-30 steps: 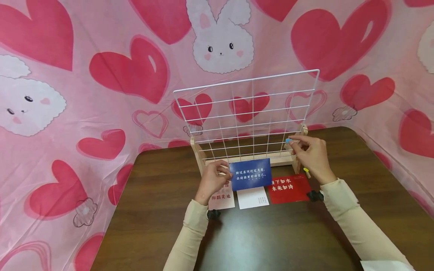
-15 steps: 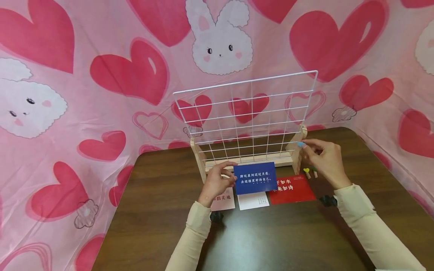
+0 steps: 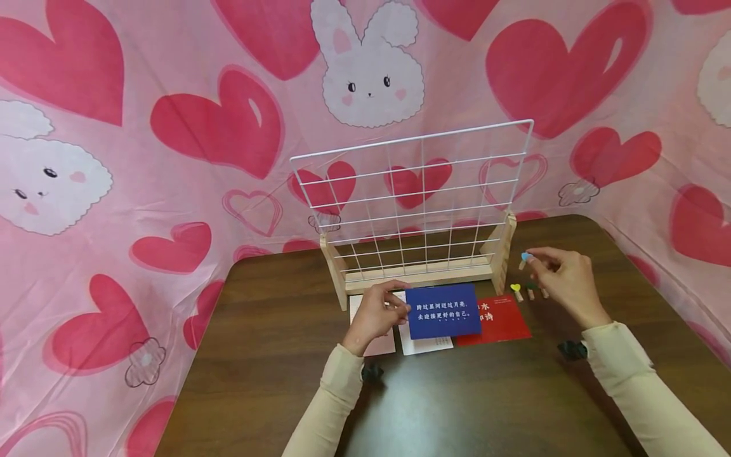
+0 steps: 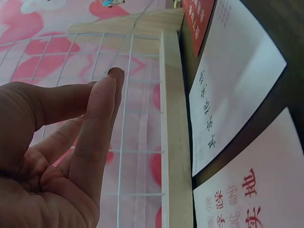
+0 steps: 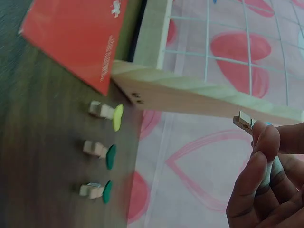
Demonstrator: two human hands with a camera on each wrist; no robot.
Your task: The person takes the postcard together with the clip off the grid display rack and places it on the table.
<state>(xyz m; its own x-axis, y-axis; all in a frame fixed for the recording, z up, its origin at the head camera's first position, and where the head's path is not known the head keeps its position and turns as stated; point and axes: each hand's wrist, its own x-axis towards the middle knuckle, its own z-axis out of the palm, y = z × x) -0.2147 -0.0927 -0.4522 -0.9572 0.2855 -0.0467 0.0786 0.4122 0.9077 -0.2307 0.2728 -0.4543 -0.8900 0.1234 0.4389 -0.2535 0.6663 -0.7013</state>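
Note:
My left hand (image 3: pixel 378 315) pinches a blue card (image 3: pixel 443 311) with white writing by its left edge, holding it up in front of the rack. In the left wrist view the card shows only as a thin edge at the fingertips. My right hand (image 3: pixel 565 279) pinches a small wooden clothespin (image 5: pixel 243 122) with a blue heart (image 3: pixel 526 256), to the right of the rack. A white wire grid rack (image 3: pixel 424 190) stands behind on a wooden base (image 3: pixel 419 273). Under the blue card lie a red card (image 3: pixel 505 320), a white card (image 4: pixel 232 71) and a pale pink card (image 3: pixel 377 346).
Right of the red card lie a clothespin with a yellow heart (image 5: pixel 118 117) and two with green tops, a nearer (image 5: pixel 110 156) and a farther (image 5: pixel 107 191). The dark wooden table (image 3: pixel 274 355) backs onto a pink heart-patterned cloth (image 3: pixel 188 51).
My right hand has moved right and down with the blue-heart clothespin, away from the grid. My left hand has brought the blue card right and slightly lower, over more of the red card.

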